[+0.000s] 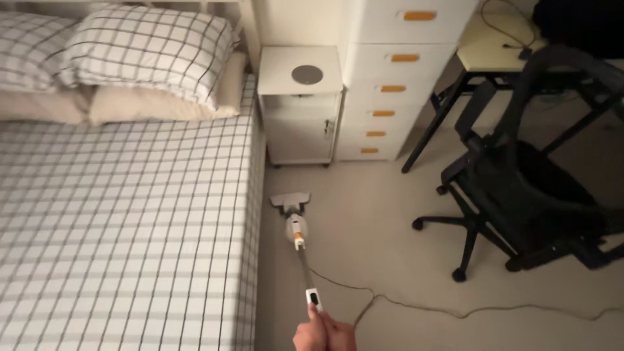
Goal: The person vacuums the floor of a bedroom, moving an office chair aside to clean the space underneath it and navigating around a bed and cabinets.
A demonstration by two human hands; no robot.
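The right hand (323, 335) held the vacuum (296, 227) tight, reaching its head toward twelve o'clock beside the bed (130, 227); left hand unseen

A bedroom in a home; on the left stands a bed (123, 227) under a grid-checked sheet, with matching pillows (146, 49) piled at its far end; beside it at the far wall sits a small white bedside cabinet (300, 123), then a tall white chest of drawers (396, 78) with orange pulls; on the right a black swivel chair (526, 188) stands near a pale desk (491, 45); the floor (383, 214) is plain and pale.
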